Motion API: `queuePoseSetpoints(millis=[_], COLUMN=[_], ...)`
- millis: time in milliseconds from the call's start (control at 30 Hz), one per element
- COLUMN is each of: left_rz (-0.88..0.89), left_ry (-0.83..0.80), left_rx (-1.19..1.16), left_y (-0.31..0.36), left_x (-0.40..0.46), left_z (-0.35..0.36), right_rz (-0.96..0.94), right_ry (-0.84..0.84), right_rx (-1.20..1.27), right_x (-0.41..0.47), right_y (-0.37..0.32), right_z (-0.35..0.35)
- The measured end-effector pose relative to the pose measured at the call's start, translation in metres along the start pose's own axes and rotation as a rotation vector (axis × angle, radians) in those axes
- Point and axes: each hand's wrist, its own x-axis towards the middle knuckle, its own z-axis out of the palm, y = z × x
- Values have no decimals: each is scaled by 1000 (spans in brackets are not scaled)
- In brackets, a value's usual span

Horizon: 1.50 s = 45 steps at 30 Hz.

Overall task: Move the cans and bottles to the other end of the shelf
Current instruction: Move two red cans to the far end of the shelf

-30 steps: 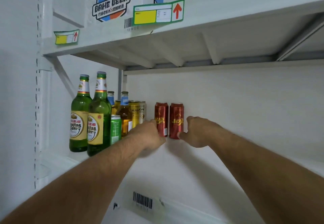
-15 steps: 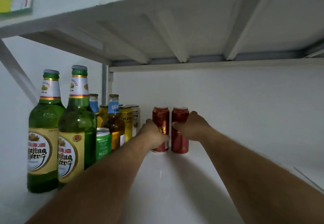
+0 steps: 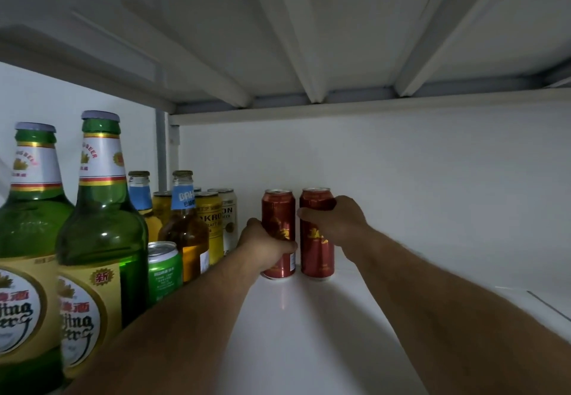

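While both tall red aluminium cans stand near the back wall, right of the yellow can cluster (image 3: 213, 224), left hand (image 3: 265, 246) grip is wrapped round the left red can (image 3: 278, 209); right hand (image 3: 335, 220) grip clamps the right red can (image 3: 316, 240). Risk: cans nearly touching, so lifting together may knock them; the left forearm could brush the green glass bottle (image 3: 102, 240).

Glossy metal red cans (image 3: 316, 234), shiny green glass bottles (image 3: 102, 240) — paper labels, smooth white shelf (image 3: 309, 333) — faintly reflective
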Motion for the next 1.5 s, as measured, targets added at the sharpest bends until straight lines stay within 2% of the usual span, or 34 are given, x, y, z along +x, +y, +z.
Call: queuePoseSetpoints(millis=[300, 700, 1000, 1233, 1500], left_rz=[122, 381, 407, 407, 444], left_ry=[-147, -374, -496, -537, -666], left_rx=[-91, 0, -109, -150, -208], left_y=[24, 90, 140, 181, 232], left_x=[-24, -103, -212, -326, -445], left_z=[5, 59, 120, 169, 223], right_rz=[-50, -8, 22, 41, 76], right_ry=[134, 447, 581, 602, 673], right_rx=[-21, -87, -152, -172, -187], right_x=[-33, -128, -225, -317, -414], right_y=[-27, -19, -23, -26, -16], right_z=[-66, -186, -286, -372, -474])
